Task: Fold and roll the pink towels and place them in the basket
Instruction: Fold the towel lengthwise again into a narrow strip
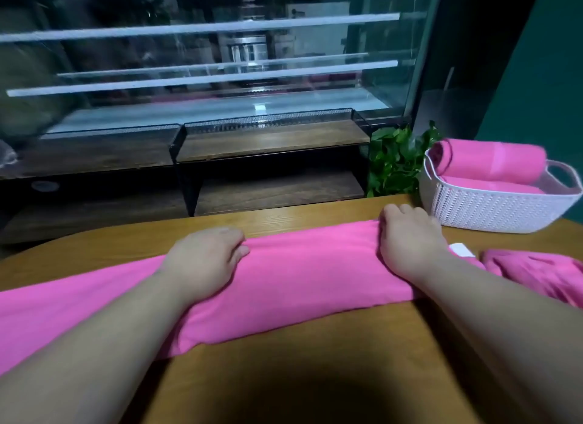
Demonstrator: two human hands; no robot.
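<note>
Wooden table (pixel 362 335) w/ pink towel (pixel 299 275); glass case (pixel 220 76) behind, basket (pixel 492 212) rt.

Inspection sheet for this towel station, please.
Surface: wooden table.
Job's things: folded pink towel lies across table; white basket at far right holds rolled towels; crumpled pink towel near right edge.
Clutter: small white tag by the crumpled towel.
Grippers: left hand and right hand rest on folded towel, fingers bent at its far edge; grip unclear.
Cables: nothing seen.
Surroundings: glass display case, black mesh shelf, green plant behind table.
</note>
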